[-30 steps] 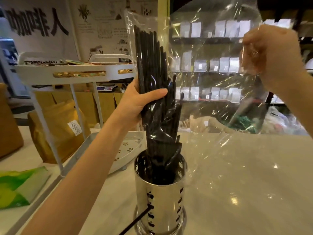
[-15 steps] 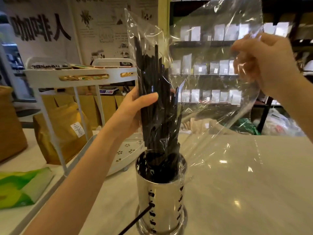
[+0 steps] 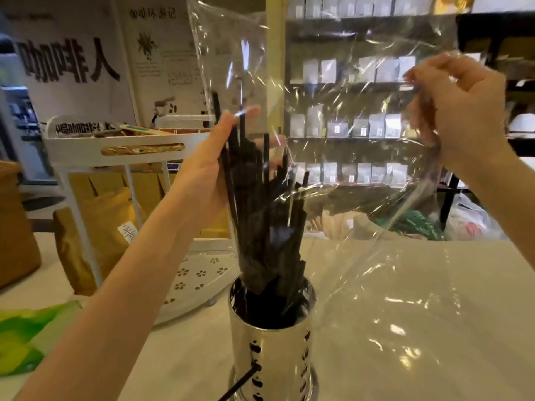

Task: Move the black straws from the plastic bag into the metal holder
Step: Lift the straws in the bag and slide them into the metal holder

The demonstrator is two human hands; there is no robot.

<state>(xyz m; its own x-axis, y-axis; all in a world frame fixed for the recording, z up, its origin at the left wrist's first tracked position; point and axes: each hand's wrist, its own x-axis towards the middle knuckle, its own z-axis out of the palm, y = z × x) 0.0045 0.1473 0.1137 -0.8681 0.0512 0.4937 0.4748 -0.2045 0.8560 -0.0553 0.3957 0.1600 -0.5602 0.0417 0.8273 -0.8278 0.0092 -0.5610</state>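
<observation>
Straws first, from where I stand: the bundle of long black plastic straws [image 3: 260, 215] stands nearly upright, its long axis running from the left hand down into the shiny perforated metal holder [image 3: 272, 360], lower ends already inside the rim, upper ends fanned and uneven.

The left hand [image 3: 211, 169] is just left of the bundle, touching it, fingers wrapped round the upper part of the straws. Whether bag film lies between palm and straws I cannot tell.

The crinkly clear plastic bag [image 3: 333, 117] rises above the straw tips and spreads away rightwards, its loose skirt draped onto the pale table [image 3: 419, 328] beside the holder. One stray black straw [image 3: 240, 383] pokes out low on the holder's side.

Further right, well apart from the bundle, the right hand [image 3: 460, 111] is clenched on a pinch of the film, held high.

My guess is that the film needs to travel up and right, along the straws' axis, while the nearer left hand steadies them. Above the bundle is open air, and the table to the right lies bare; a white wire rack [image 3: 115, 146] crowds the left.
</observation>
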